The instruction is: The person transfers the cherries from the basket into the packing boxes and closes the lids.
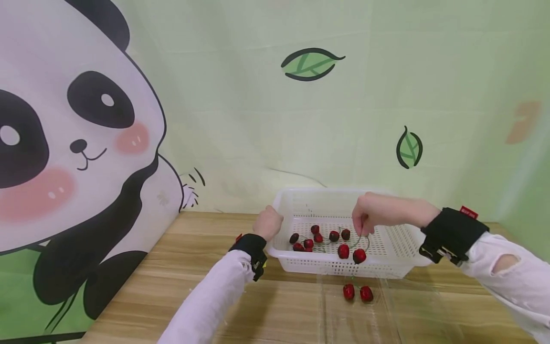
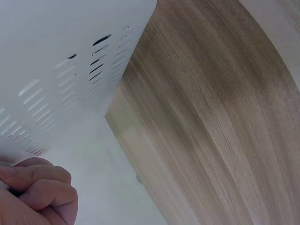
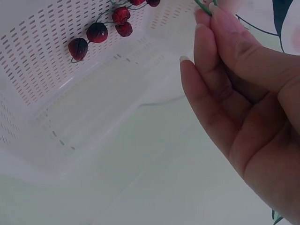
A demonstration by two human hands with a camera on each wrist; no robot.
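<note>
My right hand (image 1: 365, 215) is over the white plastic basket (image 1: 296, 265), pinching the green stems (image 3: 203, 6) of a cherry pair between thumb and fingertips. Below it dangle the two red cherries (image 1: 359, 256), in front of the basket's near side. At the basket's left end my left hand (image 1: 268, 223) grips the rim with curled fingers; in the left wrist view its knuckles lie beside the slotted wall. Several dark red cherries (image 1: 308, 243) with stems lie inside, mostly toward the left. Another cherry pair (image 1: 366, 294) lies in a clear plastic container (image 1: 356, 320) before the basket.
Wood-grain table (image 1: 206, 248) carries the basket and the clear container, whose transparent walls are hard to make out. Behind stands a pale green cloth backdrop (image 1: 240, 95) with a large printed panda (image 1: 142, 200) at the left.
</note>
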